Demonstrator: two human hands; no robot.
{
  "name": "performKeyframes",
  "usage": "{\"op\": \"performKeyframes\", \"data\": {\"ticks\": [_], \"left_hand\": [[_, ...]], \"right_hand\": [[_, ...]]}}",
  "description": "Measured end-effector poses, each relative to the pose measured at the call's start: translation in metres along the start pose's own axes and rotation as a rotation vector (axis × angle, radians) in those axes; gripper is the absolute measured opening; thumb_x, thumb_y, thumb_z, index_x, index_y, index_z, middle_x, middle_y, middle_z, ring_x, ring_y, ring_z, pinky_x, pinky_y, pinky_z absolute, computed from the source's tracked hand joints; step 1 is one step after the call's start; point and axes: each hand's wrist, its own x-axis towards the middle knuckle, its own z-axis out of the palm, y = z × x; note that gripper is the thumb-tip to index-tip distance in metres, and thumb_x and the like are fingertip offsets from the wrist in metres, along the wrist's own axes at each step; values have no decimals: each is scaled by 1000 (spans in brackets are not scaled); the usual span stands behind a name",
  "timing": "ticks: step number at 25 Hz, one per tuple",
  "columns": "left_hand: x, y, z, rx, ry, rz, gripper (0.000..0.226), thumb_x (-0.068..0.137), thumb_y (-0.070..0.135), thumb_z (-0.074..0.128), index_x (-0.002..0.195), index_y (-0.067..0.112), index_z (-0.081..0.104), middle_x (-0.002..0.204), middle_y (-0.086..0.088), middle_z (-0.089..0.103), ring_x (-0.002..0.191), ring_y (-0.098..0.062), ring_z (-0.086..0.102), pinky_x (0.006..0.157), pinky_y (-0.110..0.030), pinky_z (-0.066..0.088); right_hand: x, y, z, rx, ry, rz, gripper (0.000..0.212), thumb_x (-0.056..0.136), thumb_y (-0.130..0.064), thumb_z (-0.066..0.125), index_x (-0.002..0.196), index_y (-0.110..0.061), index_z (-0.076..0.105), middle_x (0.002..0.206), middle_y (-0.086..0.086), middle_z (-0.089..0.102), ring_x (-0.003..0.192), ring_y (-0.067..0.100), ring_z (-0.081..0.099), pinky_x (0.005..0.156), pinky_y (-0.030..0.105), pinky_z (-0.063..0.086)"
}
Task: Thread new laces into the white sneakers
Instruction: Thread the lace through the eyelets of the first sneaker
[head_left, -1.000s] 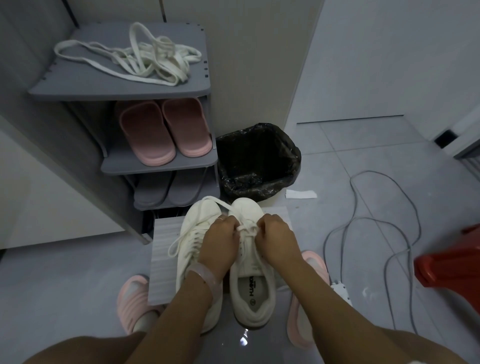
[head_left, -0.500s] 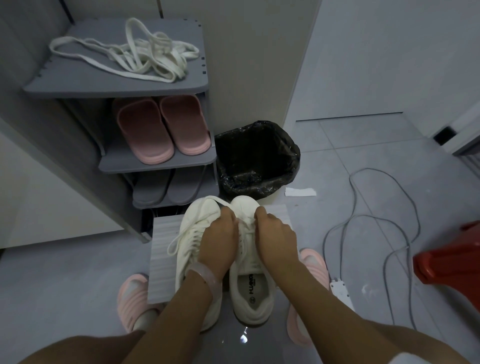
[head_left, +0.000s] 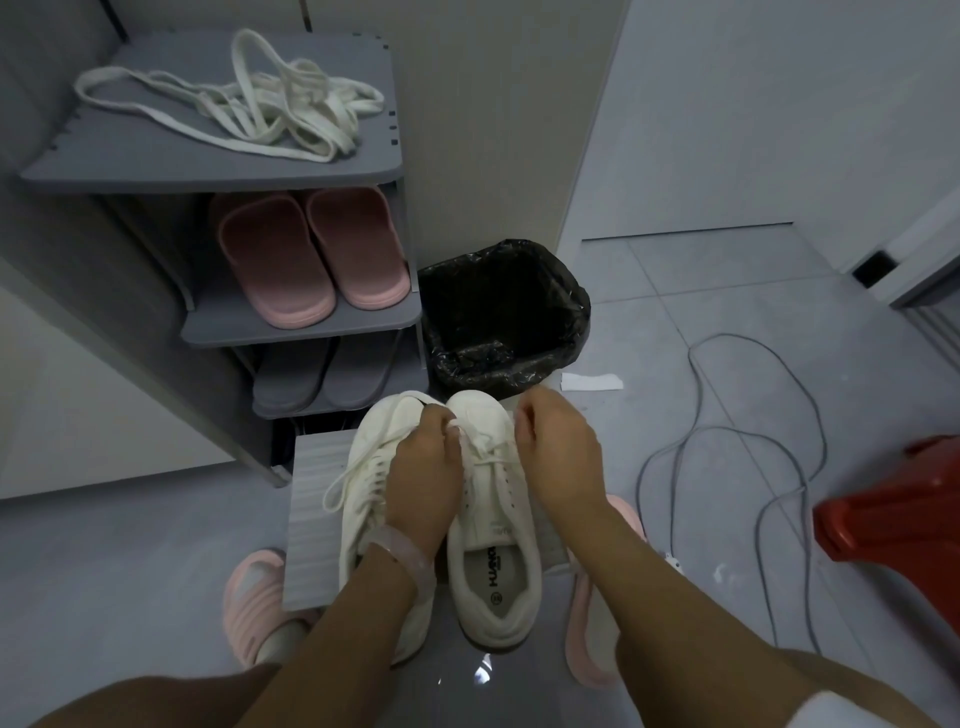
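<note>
The two white sneakers stood side by side on a ribbed grey mat (head_left: 314, 514) on the floor, toes pointing away toward the bin. The right sneaker (head_left: 493, 545) had its lace (head_left: 485, 451) crossing the upper eyelets; the left sneaker (head_left: 371, 470) trailed a loose lace end over the mat to the left. The left hand (head_left: 423, 475) lay over the gap between the shoes, its fingers curled together and pinching the lace near the toe of the right sneaker. The right hand (head_left: 558, 457) was lifted just to the right of that shoe, fingertips pressed together in a pinch; what they gripped was too small to tell. A pale bracelet (head_left: 400, 551) circled the left wrist.

Just beyond the toes sat a bin lined with a black bag (head_left: 501, 317). To the far left stood a grey shoe rack (head_left: 208, 176), with a tangle of spare white laces (head_left: 249, 111) on top, pink slippers (head_left: 306, 254) below and grey slippers (head_left: 322, 371) under those. A grey cable (head_left: 727, 452) looped over the floor to the right, near a red stool (head_left: 898, 512).
</note>
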Motion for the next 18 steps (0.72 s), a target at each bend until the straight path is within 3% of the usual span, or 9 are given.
{"op": "performKeyframes", "data": {"ticks": [2,4,9,11,14,18], "left_hand": [[-2,-1,3,15,-47,-29,16,95,20,43,100,7,52,78,-2,56,74,-19,54,65,-27,35],[-1,-5,6,92,-75,-39,16,93,17,46,91,4,54,76,-3,54,74,-19,51,66,-27,34],[1,-7,4,110,-105,-40,30,91,7,46,63,13,39,59,4,40,65,-19,44,58,-25,24],[3,-10,5,33,-79,-96,21,96,12,40,75,7,43,63,0,46,64,-24,49,60,-29,33],[6,-14,5,-260,-27,-180,16,98,15,32,94,3,41,71,-10,55,71,-37,60,65,-48,52],[1,-10,-2,-85,-142,-100,15,95,19,45,104,9,51,80,-1,60,73,-17,54,66,-27,37]], "right_hand": [[-1,4,2,48,-203,129,19,94,-22,47,103,-10,58,100,9,63,90,25,59,75,31,45],[-7,6,9,-45,-353,113,23,93,-25,48,108,-10,57,107,8,61,95,24,58,76,28,42],[-10,1,13,-204,-257,6,17,97,-14,35,103,-8,49,92,8,50,77,24,46,65,31,34],[-10,-3,11,-174,-188,-16,18,97,-11,33,106,-8,48,93,10,55,75,26,49,64,32,34],[-12,-9,10,-42,-54,-56,18,98,-12,33,105,-8,48,92,9,58,77,29,55,67,37,42],[-10,-4,14,137,-164,145,20,95,-21,45,111,-10,49,106,6,57,93,24,55,77,33,42]]}}
